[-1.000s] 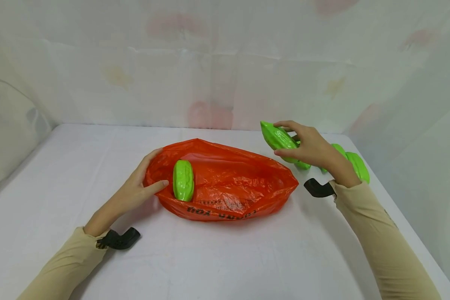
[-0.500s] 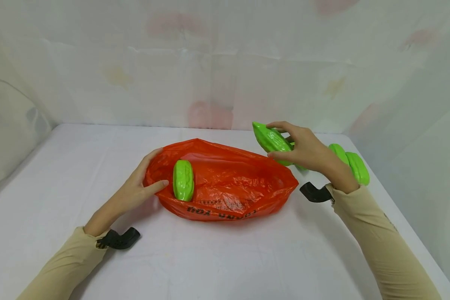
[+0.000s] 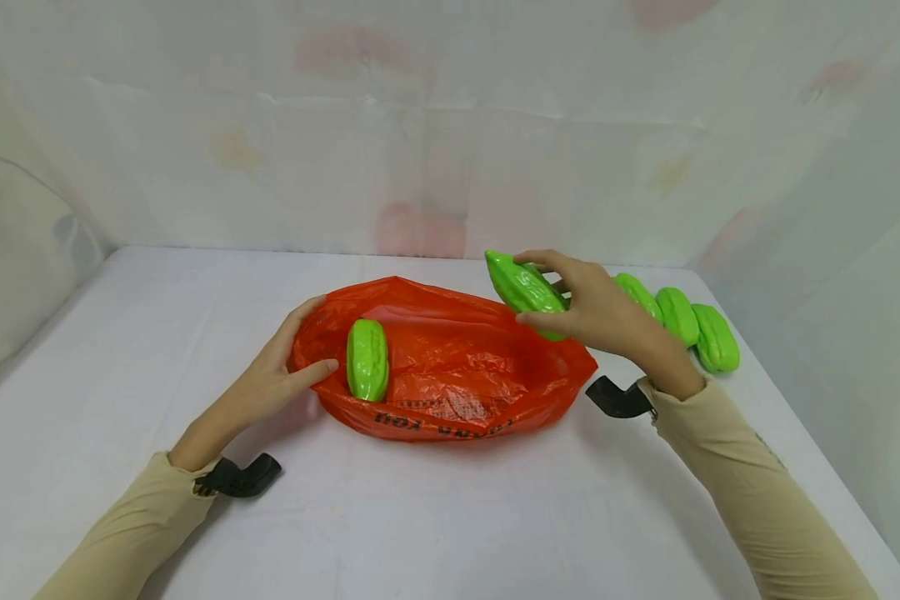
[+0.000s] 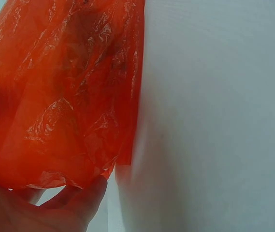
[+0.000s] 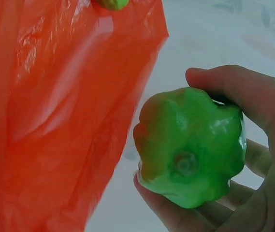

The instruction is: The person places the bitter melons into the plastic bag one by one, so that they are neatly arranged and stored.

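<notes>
A red plastic bag [image 3: 450, 367] with dark printing lies on the white table, its mouth spread open upward. Inside its left part rests a glossy green ribbed gourd [image 3: 367, 360]. My left hand [image 3: 277, 367] holds the bag's left rim, thumb over the edge; in the left wrist view the fingers are partly hidden by the bag [image 4: 60, 106]. Another green ribbed gourd [image 3: 523, 285], pointed at one end, is gripped between the thumb and fingers of my right hand [image 3: 592, 307], above the bag's back right rim. The right wrist view shows this gourd's [image 5: 190, 150] blunt lobed end.
Several more green gourds [image 3: 677, 317] lie in a slanting row at the table's right side. A pale patterned cloth [image 3: 435, 125] hangs behind the table [image 3: 450, 533]. Dark wrist mounts [image 3: 618, 398] stick out from both sleeves.
My right hand has moved left and slightly nearer with the gourd, now over the bag's rim, uncovering more of the row at right. The left hand and bag stay put.
</notes>
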Tool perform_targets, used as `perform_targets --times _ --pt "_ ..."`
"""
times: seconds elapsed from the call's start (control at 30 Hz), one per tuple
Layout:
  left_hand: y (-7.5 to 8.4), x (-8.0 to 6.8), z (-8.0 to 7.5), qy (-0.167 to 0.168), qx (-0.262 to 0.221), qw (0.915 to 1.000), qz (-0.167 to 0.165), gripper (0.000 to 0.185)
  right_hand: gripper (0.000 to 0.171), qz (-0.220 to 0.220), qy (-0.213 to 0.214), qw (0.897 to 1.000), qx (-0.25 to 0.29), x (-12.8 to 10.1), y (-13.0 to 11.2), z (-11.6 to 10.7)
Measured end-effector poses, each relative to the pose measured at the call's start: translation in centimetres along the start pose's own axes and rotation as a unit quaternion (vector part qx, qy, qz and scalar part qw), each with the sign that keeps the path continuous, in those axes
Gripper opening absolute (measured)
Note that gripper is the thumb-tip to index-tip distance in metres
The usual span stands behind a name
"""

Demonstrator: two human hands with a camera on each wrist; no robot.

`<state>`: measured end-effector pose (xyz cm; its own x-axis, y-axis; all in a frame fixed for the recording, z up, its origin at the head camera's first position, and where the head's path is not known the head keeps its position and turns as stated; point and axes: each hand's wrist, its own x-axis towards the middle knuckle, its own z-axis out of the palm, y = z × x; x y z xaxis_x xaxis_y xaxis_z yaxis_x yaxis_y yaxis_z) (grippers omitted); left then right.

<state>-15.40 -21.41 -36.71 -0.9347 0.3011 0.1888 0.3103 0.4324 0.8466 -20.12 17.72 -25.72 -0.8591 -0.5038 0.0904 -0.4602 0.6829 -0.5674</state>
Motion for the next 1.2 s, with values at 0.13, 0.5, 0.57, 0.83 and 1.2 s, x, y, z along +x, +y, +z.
perform_targets --times 0.13,0.5,0.57,0.83,1.2 --pt "0.0 0.0 0.0 0.001 -0.004 1.0 0.002 0.078 0.069 -0.005 -0.004 1.0 0.004 0.1 -0.5 0.5" --pt "-0.2 -0.2 -0.2 -0.001 -0.006 1.0 -0.005 0.078 0.069 -0.021 -0.01 1.0 0.006 0.4 -1.8 2.0" --pt "-0.3 -0.2 -0.2 -0.001 -0.005 1.0 -0.004 0.078 0.069 -0.021 -0.013 1.0 0.008 0.5 -2.0 2.2" --pt "-0.2 -0.3 -0.2 0.0 -0.003 1.0 -0.005 0.078 0.07 -0.035 -0.017 0.999 0.026 0.6 -3.0 3.1" --pt "0.0 -0.4 -0.2 -0.002 -0.007 0.9999 -0.011 0.078 0.066 -0.075 -0.02 0.997 0.026 0.9 -4.0 5.3"
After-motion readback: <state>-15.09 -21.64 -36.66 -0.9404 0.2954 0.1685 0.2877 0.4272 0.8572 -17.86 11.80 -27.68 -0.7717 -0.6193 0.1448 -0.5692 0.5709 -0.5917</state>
